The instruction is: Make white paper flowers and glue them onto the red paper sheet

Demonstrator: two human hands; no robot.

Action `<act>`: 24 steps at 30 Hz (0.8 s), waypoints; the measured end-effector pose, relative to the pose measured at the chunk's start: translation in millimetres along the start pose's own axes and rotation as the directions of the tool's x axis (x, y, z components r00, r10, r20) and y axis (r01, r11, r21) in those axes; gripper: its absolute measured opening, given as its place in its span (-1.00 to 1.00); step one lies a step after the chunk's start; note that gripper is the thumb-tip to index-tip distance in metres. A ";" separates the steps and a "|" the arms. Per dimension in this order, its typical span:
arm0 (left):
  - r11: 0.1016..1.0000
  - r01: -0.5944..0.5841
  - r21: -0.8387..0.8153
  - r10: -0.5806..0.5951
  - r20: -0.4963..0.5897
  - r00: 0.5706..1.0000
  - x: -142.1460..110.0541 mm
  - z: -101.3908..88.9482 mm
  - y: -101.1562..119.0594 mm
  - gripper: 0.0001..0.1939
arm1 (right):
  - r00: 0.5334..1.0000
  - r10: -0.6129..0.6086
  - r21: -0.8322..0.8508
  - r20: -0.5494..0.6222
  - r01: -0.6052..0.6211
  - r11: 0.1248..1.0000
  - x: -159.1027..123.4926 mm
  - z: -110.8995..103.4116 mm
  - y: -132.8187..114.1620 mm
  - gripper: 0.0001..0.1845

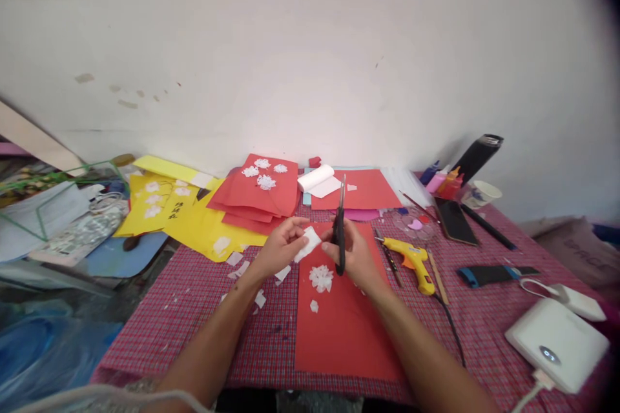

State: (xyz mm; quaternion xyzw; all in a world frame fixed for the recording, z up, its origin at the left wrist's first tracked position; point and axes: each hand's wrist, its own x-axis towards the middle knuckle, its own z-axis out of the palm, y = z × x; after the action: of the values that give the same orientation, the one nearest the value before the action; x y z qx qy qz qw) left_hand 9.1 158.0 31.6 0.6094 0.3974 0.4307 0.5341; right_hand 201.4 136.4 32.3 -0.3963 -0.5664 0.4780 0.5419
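Between the thumb and fingers of my left hand (282,248) is a small piece of white paper (309,243). My right hand (356,251) grips a pair of black-handled scissors (340,226), its blades pointing up and away from me. The fingertips of both hands come close together near the paper. Below them lies a sheet of red paper (346,335), bearing a white paper flower (321,278) and a small white scrap (314,306). More white paper scraps (241,269) are scattered left of the sheet.
At the back are red sheets with white flowers (242,197) and a white paper roll (317,177). Yellow sheets (198,232) spread to the left. On the right lie a yellow glue gun (409,257), a phone (455,221), a paper cup (482,194) and a white power bank (557,342).
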 end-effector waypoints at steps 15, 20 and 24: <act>1.000 -0.019 -0.009 0.021 0.250 0.968 -7.4 9.4 0.2 -0.43 | 0.996 0.029 -0.082 0.086 -0.022 0.996 -4.9 7.2 -0.7 -0.53; 1.000 0.012 -0.019 -0.008 0.195 0.981 -5.2 2.7 -0.8 -0.46 | 0.999 0.020 -0.064 -0.031 -0.022 0.998 -3.6 4.7 -3.3 -0.53; 0.997 0.021 -0.069 -0.015 0.090 0.996 0.0 -2.4 -1.8 -0.51 | 0.992 -0.021 -0.049 -0.121 0.015 0.999 -1.3 1.4 -1.3 -0.57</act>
State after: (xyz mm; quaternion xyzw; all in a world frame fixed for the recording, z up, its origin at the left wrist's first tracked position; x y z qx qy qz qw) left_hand 6.8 158.9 30.0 0.6052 0.3633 0.4120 0.5762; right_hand 200.2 134.7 33.3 -0.4325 -0.5470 0.4344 0.5701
